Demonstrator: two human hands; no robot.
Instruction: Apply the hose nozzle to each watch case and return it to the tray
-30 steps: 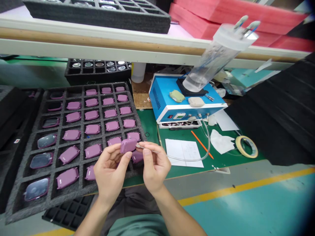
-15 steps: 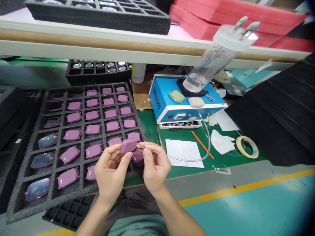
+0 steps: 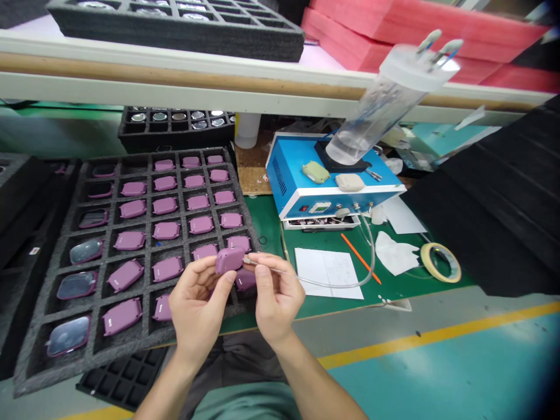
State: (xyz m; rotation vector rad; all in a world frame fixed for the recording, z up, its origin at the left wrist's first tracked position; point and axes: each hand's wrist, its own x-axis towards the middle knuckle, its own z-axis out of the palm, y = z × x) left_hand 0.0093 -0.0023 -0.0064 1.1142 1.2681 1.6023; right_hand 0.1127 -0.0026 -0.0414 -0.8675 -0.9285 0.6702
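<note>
Where the hands are: both raised just above the near edge of the grey foam tray [image 3: 41, 356], 2 hands close together.
Left hand [image 3: 196, 309]: closed around the mauve housing [image 3: 230, 259], thumb on its near side, fingers curled beneath.
Right hand [image 3: 276, 297]: thumb and fingers pinched on the slim metal probe [image 3: 250, 261], tip at the right edge of the housing; contact too small to confirm.
Tube: clear plastic tube [image 3: 332, 286] runs from the probe, right across the green bench mat [image 3: 315, 309], then back to the blue tester [image 3: 289, 175].
Tray: filled with mauve housings [image 3: 122, 317] in separate cells; clear-faced housings [image 3: 69, 336] in the left column.
Bench, right: sheet of paper [image 3: 328, 273], orange marker [image 3: 361, 259], white tissue [image 3: 396, 254], roll of tape [image 3: 441, 262].
Tester top: clear cylinder [image 3: 394, 99] tilted on a black base; 2 loose housings, green [image 3: 315, 172] and beige [image 3: 350, 182], beside it.
Behind tray: black tray of metal discs [image 3: 175, 125], white bottle [image 3: 247, 133].
Far: shelf rail [image 3: 175, 73], foam tray of metal discs [image 3: 175, 35] on the shelf, pink foam sheets [image 3: 415, 29].
</note>
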